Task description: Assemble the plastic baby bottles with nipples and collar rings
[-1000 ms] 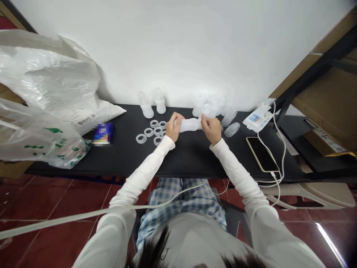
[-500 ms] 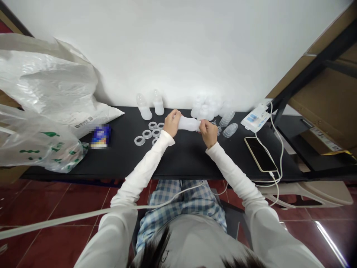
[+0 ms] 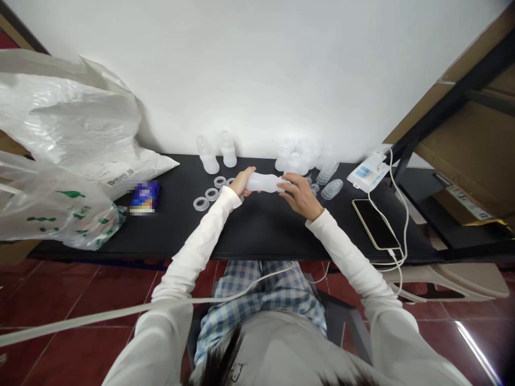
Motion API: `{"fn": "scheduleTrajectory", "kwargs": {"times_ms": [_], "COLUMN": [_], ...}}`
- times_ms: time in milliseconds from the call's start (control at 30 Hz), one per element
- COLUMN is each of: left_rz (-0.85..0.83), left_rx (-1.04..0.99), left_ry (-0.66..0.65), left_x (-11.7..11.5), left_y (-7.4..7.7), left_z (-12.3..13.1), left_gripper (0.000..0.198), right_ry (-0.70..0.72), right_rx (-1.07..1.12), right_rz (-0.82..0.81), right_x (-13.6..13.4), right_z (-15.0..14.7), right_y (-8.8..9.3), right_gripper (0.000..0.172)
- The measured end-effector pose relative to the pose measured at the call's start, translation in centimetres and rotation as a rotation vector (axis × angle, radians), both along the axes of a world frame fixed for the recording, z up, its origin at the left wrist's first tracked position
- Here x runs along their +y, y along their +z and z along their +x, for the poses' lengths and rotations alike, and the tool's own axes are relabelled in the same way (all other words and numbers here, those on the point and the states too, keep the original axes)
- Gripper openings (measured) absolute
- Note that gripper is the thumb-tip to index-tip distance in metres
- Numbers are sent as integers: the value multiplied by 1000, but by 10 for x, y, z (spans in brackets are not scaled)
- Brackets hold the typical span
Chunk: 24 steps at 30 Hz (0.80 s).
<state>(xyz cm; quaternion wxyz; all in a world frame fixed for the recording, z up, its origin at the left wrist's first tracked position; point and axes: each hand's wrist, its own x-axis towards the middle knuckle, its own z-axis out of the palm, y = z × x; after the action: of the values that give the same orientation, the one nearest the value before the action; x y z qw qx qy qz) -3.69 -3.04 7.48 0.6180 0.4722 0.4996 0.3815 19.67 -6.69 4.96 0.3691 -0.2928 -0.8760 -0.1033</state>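
A translucent white plastic bottle (image 3: 263, 182) lies sideways just above the black table (image 3: 257, 225). My left hand (image 3: 242, 182) is wrapped round its left end. My right hand (image 3: 300, 196) pinches its right end, fingers closed on the neck. Several clear plastic rings (image 3: 212, 194) lie on the table left of my left hand. Two assembled bottles (image 3: 217, 151) stand upright by the wall behind them.
A cluster of clear bottles and stacked caps (image 3: 317, 169) sits at the back right. A phone (image 3: 374, 222) on a white cable and a power strip (image 3: 368, 170) lie at the right. Large plastic bags (image 3: 60, 155) and a blue packet (image 3: 145, 195) occupy the left end.
Both hands have lowered the bottle toward the table. My right hand has shifted from pinching above the neck to gripping it from the right side.
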Motion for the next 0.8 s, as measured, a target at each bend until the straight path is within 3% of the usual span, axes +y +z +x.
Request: {"fn": "scheduleTrajectory", "kwargs": {"times_ms": [100,200,367,500,667,800], "left_rz": [212,410,595,447,65,48], "left_rx": [-8,47,135,149,-22,-83], "left_ry": [196,240,197,237,308,548], "left_x": [-3,-9,-16,-7,14,32], "left_y": [-3,1,10,7,-6,-17], "left_z": [4,6,7,10,12,20], "left_gripper": [38,39,37,37,37,36], "right_ry": [-93,-148,-37,-2,-157,-210], "right_rx": [79,132,239,246,106,192], "right_rz": [-145,-349,-641,-513,-157,-22], "right_x": [2,7,10,8,16,25], "right_z": [2,7,15,18,28,38], "right_y": [7,14,22,26,19,8], "right_gripper": [67,49,36,45,22,25]}}
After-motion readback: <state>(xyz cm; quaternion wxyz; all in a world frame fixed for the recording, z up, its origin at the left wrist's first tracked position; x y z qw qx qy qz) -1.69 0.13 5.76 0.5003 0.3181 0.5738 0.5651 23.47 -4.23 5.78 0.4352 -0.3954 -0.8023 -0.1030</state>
